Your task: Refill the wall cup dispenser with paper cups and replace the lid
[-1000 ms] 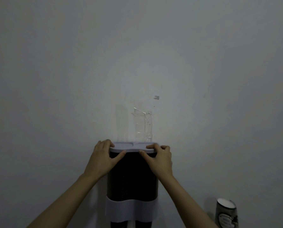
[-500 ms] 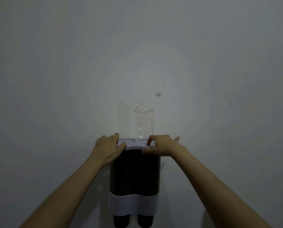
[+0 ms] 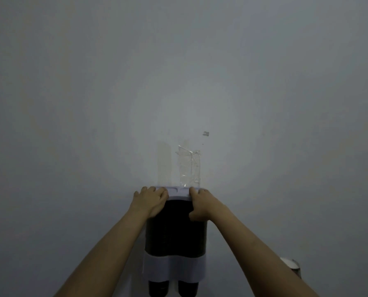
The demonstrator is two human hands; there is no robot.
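The wall cup dispenser (image 3: 175, 230) hangs low in the middle of the wall, with a dark see-through body and a white band near its bottom. Two dark cups (image 3: 172, 288) stick out below the band. The white lid (image 3: 178, 192) sits on top of the dispenser. My left hand (image 3: 152, 200) grips the lid's left end, fingers over the top. My right hand (image 3: 202, 203) holds the lid's right end, fingers on top and thumb against the dark front.
Clear tape (image 3: 189, 166) is stuck to the wall just above the lid. A small mark (image 3: 206, 133) shows on the wall higher up. A paper cup (image 3: 291, 264) peeks out behind my right forearm at the lower right.
My right hand has shifted from lying flat over the lid to gripping its right end with the thumb on the front. The view has tilted slightly, and the paper cup shows again.
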